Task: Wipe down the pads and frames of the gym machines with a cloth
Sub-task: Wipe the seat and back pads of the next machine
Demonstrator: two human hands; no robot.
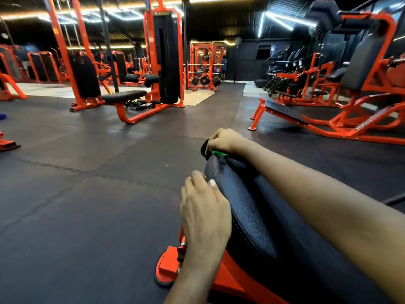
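A black padded bench pad (245, 207) on an orange frame (171, 263) runs from the lower right toward the middle of the view. My right hand (223, 141) grips a dark cloth with a green edge (218, 152) at the pad's far end. My left hand (205, 210) rests against the pad's left edge, its thumb on top of the pad and the other fingers down the side. Most of the cloth is hidden under my right hand.
Dark rubber floor mats stretch ahead and to the left. An orange cable machine with a black bench (125, 96) stands ahead on the left. A low orange leg machine (328, 119) is to the right. More racks and machines line the back.
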